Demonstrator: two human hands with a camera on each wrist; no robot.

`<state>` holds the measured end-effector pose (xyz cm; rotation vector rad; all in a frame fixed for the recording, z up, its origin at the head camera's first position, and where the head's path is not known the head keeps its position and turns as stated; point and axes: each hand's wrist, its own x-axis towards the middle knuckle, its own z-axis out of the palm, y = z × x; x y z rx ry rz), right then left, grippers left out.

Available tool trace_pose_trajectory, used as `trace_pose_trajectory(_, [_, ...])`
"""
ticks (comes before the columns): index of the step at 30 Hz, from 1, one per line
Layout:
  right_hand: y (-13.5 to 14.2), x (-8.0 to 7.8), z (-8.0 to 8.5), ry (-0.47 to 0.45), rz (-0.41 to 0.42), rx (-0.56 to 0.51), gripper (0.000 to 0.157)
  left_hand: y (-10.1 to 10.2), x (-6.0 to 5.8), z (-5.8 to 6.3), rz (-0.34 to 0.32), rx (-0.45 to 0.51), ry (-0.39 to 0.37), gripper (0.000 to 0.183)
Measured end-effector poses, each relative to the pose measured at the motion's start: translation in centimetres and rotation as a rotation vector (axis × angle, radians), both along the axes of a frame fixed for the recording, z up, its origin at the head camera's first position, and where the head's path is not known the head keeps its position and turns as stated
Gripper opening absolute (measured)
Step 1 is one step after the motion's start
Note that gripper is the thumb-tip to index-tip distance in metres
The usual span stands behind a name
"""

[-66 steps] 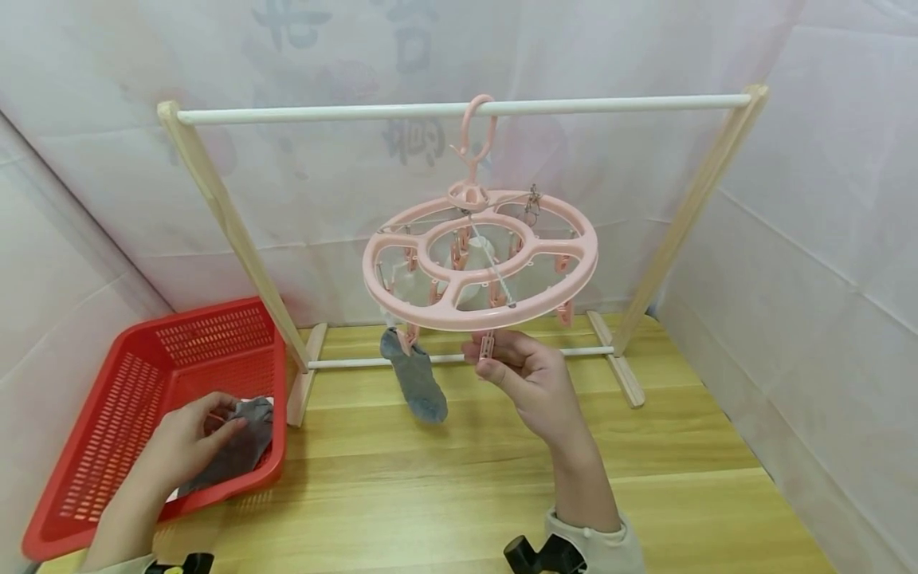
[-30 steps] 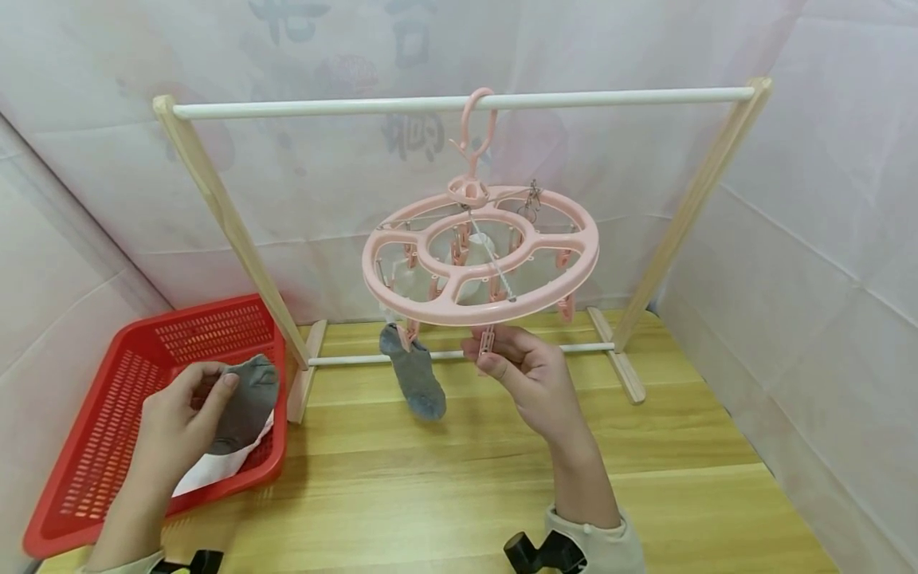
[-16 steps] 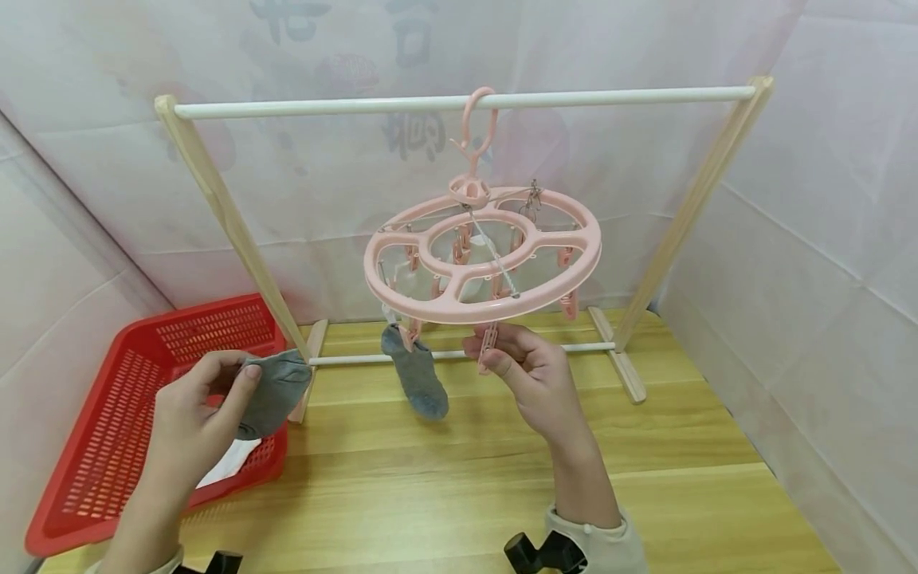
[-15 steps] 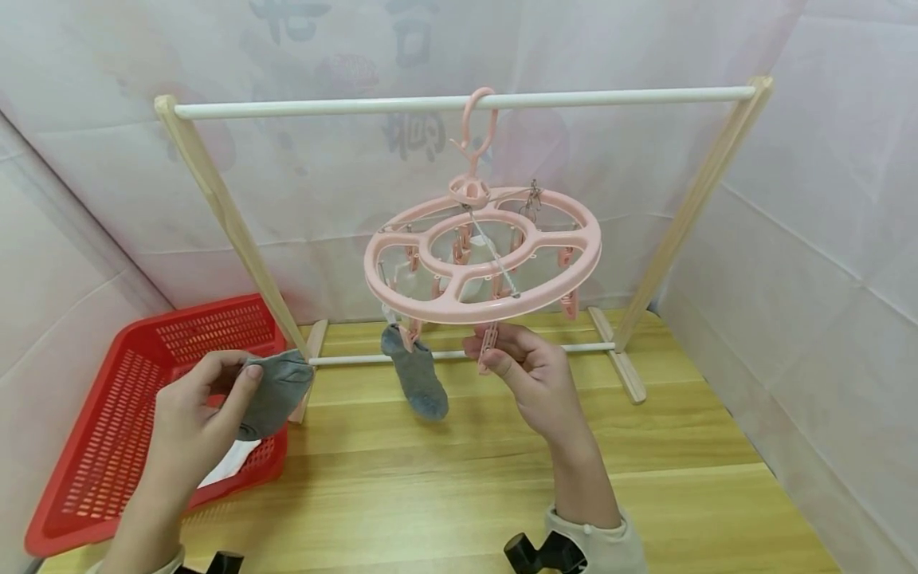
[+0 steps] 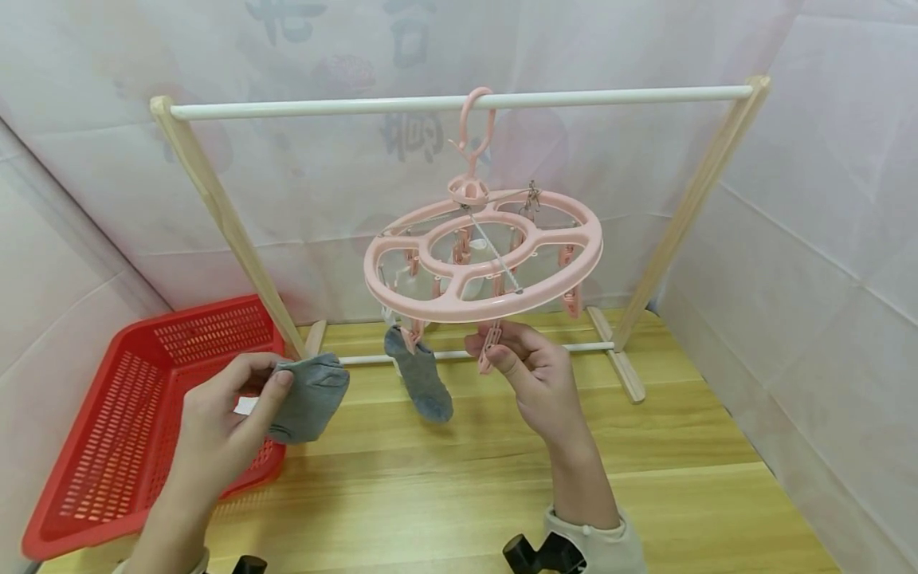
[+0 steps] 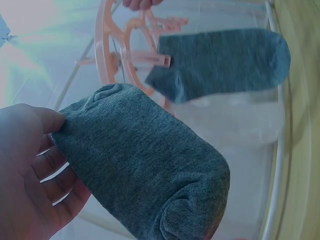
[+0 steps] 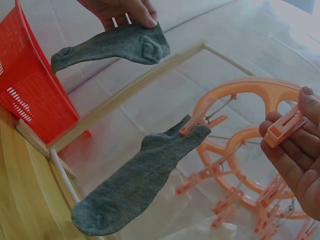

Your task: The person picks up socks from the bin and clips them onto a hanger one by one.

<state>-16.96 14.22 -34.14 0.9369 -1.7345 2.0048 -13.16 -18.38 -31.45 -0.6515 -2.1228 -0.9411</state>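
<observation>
My left hand [image 5: 225, 426] pinches a grey sock [image 5: 310, 399] by its edge, just off the basket's right side. The same held sock [image 6: 145, 155] fills the middle of the left wrist view. With thumb and fingers my right hand [image 5: 534, 383] holds a pink clothespin [image 5: 491, 347] hanging from the front of the round pink drying hanger [image 5: 469, 307]. A second grey sock [image 5: 423, 383] hangs from another clothespin to the left, toe down, seen large in the right wrist view as a grey sock [image 7: 140, 180].
The hanger hooks over the white top bar [image 5: 323, 107] of a wooden-legged rack [image 5: 222, 215]. At left stands a red basket [image 5: 107, 470] with something white in it, partly behind my left hand. Behind the front clips hang more clothespins [image 5: 571, 299] and something whitish [image 7: 200, 232].
My left hand has lifted the grey sock out of the red basket and carried it right, toward the hanger. My right hand stays at the clothespin, which now tilts more.
</observation>
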Motion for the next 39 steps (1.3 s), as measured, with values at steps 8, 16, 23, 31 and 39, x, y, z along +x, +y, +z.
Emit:
trace_pose_trajectory(8, [-0.3,0.7,0.8,-0.004,-0.02,-0.007,0.023,3.5,0.4,0.9,-0.108,-0.003,0.01,0.018])
trace_pose_trajectory(16, [-0.4,0.3,0.7,0.05,-0.025,-0.011,0.022,5.3,-1.5,-1.4,-0.233,0.032,0.007,0.019])
trace_pose_trajectory(23, [-0.5,0.0,0.5,0.073,-0.023,-0.042,0.019,7.0,-2.8,-3.0,-0.283,0.018,0.008,0.018])
trace_pose_trajectory(31, [-0.6,0.0,0.6,0.098,-0.016,-0.091,0.018,9.5,-2.9,-3.2,-0.277,-0.008,0.041,0.012])
trace_pose_trajectory(39, [-0.5,-0.1,0.5,0.099,-0.024,-0.099,0.018,11.2,-2.9,-3.2,-0.261,-0.062,0.097,0.009])
